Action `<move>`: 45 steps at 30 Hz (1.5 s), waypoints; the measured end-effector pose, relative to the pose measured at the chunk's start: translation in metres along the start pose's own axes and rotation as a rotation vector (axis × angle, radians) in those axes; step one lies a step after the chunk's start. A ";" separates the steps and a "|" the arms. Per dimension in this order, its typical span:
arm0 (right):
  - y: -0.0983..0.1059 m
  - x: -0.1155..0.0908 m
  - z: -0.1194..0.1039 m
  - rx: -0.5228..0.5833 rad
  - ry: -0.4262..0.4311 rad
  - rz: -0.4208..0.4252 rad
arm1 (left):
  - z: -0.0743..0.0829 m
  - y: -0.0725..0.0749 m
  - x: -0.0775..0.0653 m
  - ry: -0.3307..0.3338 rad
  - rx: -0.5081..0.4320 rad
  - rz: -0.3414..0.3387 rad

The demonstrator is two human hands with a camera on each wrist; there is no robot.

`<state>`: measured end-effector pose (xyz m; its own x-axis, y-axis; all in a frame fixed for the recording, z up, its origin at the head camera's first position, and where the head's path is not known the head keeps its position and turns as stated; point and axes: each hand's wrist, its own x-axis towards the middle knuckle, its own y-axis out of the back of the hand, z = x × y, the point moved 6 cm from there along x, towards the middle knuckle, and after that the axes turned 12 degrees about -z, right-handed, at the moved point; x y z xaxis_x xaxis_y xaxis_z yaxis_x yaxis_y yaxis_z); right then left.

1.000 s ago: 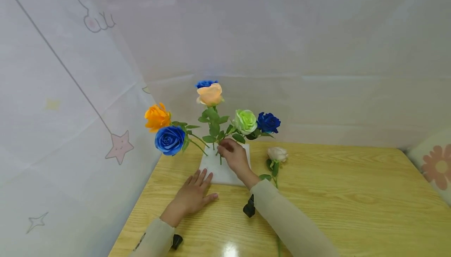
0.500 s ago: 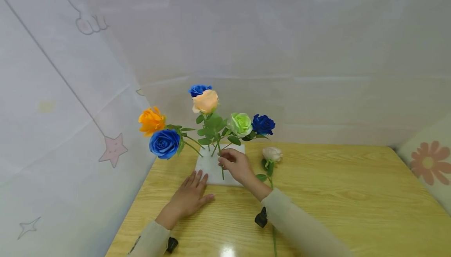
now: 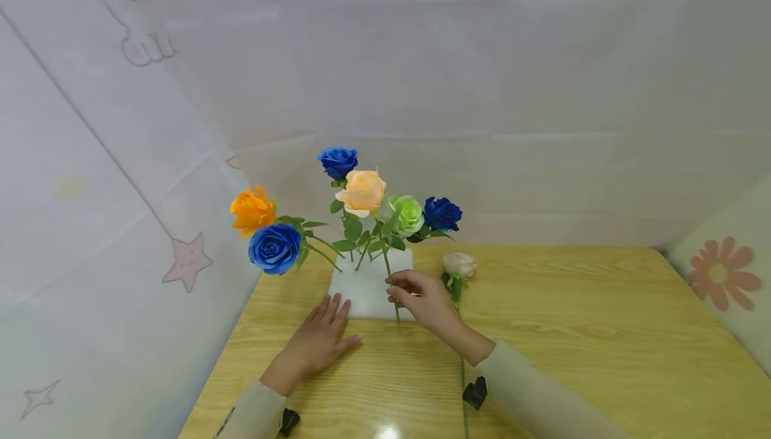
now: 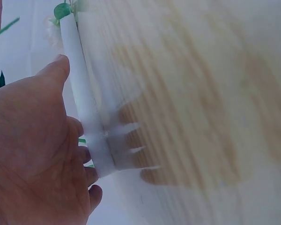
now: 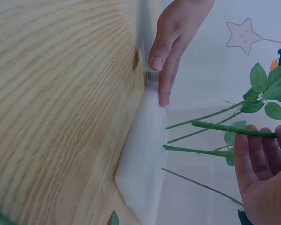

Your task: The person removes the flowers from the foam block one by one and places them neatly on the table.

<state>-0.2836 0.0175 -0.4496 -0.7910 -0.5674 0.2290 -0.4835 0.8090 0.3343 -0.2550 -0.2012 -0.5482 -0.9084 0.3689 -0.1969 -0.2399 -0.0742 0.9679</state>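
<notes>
My right hand point(image 3: 426, 298) pinches the green stem point(image 5: 229, 129) of a peach rose point(image 3: 363, 193). The stem's lower end hangs free, apart from the white foam block point(image 3: 364, 298), as the right wrist view shows. Straight fingers of my left hand point(image 3: 316, 338) rest on the block's front left corner. Standing in the block are an orange rose point(image 3: 253, 210), a blue rose point(image 3: 274, 249) leaning left, another blue rose point(image 3: 338, 162) at the back, a green rose point(image 3: 407, 215) and a dark blue rose point(image 3: 442, 214) leaning right.
A pale cream rose point(image 3: 459, 264) lies on the wooden table point(image 3: 572, 332), its long stem running toward me beneath my right forearm. Printed white cloth point(image 3: 440, 91) hangs behind the table and along its left side.
My right hand has drawn the peach rose toward me and to the right, and its stem end has come away from the block. The left hand stays on the block. The head view has shifted slightly.
</notes>
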 end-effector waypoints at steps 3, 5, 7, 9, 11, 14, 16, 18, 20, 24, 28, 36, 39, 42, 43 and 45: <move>0.006 -0.009 -0.002 -0.005 0.009 0.001 | -0.001 0.001 0.000 0.004 0.001 -0.006; 0.011 -0.015 -0.001 -0.009 0.001 0.001 | -0.002 0.000 0.001 0.006 0.002 -0.014; 0.015 -0.022 0.000 -0.007 -0.007 0.000 | -0.003 0.000 0.001 0.006 -0.001 -0.020; 0.021 -0.029 0.001 -0.008 -0.009 0.002 | -0.003 0.001 0.001 0.006 -0.009 -0.026; 0.027 -0.036 0.002 -0.005 -0.014 0.000 | -0.002 0.001 0.001 0.003 -0.019 -0.031; 0.035 -0.049 0.002 -0.001 -0.020 -0.003 | -0.001 0.003 0.002 0.002 -0.029 -0.038; 0.041 -0.057 0.003 0.014 -0.035 -0.006 | 0.000 0.004 0.001 0.002 -0.027 -0.044; 0.047 -0.066 0.004 0.030 -0.052 -0.002 | 0.001 0.005 0.000 0.002 -0.034 -0.049; 0.053 -0.075 0.006 0.044 -0.067 0.006 | 0.002 0.006 0.000 0.001 -0.040 -0.053; 0.066 -0.090 0.009 0.040 -0.096 0.043 | 0.002 0.006 0.000 0.000 -0.041 -0.058; 0.077 -0.103 0.015 0.046 -0.145 0.079 | 0.001 0.004 0.001 -0.001 -0.025 -0.053; 0.092 -0.125 0.023 0.071 -0.199 0.094 | -0.004 -0.003 0.005 -0.001 -0.007 -0.020; 0.097 -0.132 0.026 0.093 -0.229 0.102 | -0.003 -0.003 0.004 0.001 -0.011 -0.008; 0.100 -0.139 0.029 0.118 -0.255 0.088 | -0.001 -0.001 0.002 -0.006 -0.015 0.005; 0.102 -0.142 0.031 0.127 -0.267 0.086 | -0.001 -0.001 0.001 -0.005 -0.015 0.006; 0.104 -0.146 0.034 0.135 -0.275 0.066 | -0.001 -0.001 0.001 -0.007 -0.010 0.017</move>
<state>-0.2310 0.1895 -0.4795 -0.8854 -0.4646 -0.0156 -0.4582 0.8664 0.1986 -0.2557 -0.2015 -0.5493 -0.9100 0.3738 -0.1796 -0.2282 -0.0897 0.9695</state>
